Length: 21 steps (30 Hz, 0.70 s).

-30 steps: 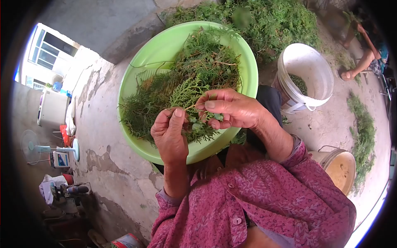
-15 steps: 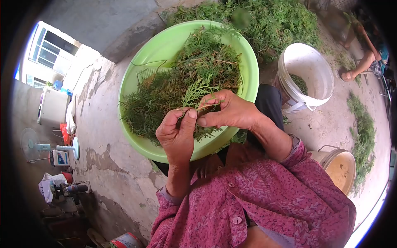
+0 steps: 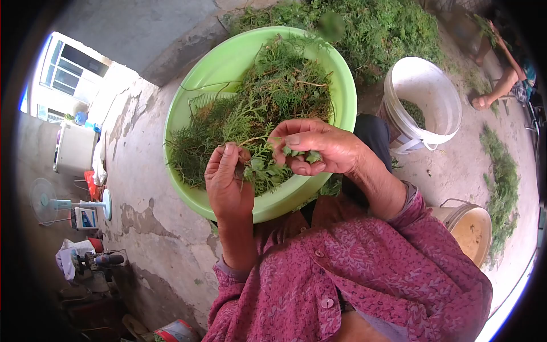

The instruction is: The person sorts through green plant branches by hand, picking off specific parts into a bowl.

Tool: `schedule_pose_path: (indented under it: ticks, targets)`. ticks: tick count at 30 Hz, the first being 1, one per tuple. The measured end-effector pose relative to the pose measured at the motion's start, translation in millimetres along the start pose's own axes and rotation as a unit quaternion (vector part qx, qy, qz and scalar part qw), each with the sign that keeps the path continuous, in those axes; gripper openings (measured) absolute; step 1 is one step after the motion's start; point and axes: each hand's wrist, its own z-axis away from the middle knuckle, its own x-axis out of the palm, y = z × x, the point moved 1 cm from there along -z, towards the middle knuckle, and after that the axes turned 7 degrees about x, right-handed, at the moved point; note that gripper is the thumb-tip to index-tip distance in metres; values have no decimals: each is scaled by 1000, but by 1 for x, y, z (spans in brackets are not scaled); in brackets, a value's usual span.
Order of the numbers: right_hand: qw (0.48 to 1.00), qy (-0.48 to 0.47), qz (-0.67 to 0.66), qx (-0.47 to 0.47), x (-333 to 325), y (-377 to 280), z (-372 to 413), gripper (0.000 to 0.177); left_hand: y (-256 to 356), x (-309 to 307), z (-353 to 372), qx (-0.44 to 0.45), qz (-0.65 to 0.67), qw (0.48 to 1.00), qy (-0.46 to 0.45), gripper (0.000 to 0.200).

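A cypress sprig (image 3: 264, 172) is pinched between the thumb and fingers of my left hand (image 3: 229, 181). Flat green fronds hang from it. Close by on the right, my right hand (image 3: 326, 147) is closed, its thumb and forefinger at the sprig's thin stem. Small pale green cones (image 3: 312, 157) show in the curl of its lower fingers. Both hands are over a light green basin (image 3: 196, 85), tilted in my lap. Cut cypress sprigs (image 3: 285, 85), green and partly brown, fill much of it.
A large heap of green branches (image 3: 387, 34) lies behind the basin. To the right stand a white bucket (image 3: 424, 85) with green bits inside and a second bucket (image 3: 470, 233). Another person's leg (image 3: 496, 91) shows at far right. A fan (image 3: 48, 199) stands left.
My hands have moved apart, the left one slightly left and down. My right hand has turned, so the small green cones in its fingers now show.
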Motion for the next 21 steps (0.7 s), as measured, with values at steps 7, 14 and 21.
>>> schedule_pose_path:
  ticks: [7,14,21]
  targets:
    - [999,33,38,-16,-7,7,-6,22,-4,0,-2,-21,29,999,11,8]
    - [987,90,130,-14,3,8,-5,26,-9,8,5,43,-66,996,-40,9]
    - [973,96,208,11,5,10,-7,33,0,15,12,111,-246,962,-37,13]
